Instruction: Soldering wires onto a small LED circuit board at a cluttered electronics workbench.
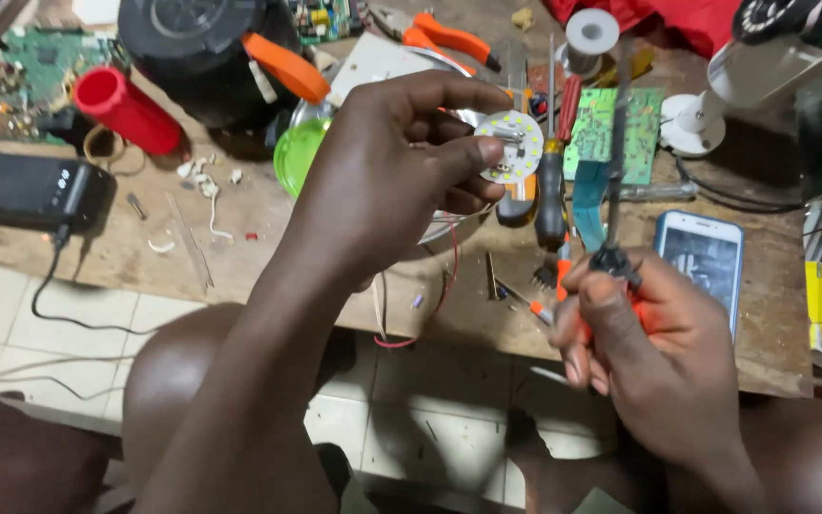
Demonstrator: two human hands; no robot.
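Note:
My left hand [401, 171] is raised over the workbench and pinches a small round white LED board [516, 143] between thumb and fingers. A thin red wire [444, 286] hangs down below that hand. My right hand [639, 343] grips the orange handle of a soldering iron [613, 190], whose dark shaft points up and away toward the green circuit board [611, 128]. The iron's tip stands to the right of the LED board, apart from it.
The wooden bench [268, 228] carries screwdrivers [552, 181], orange pliers [444, 38], a smartphone [701, 257], a solder spool [590, 33], a red cylinder [126, 109], a black box with cable [30, 190], a green lid [299, 152] and a black round device [202, 48]. Tiled floor lies below.

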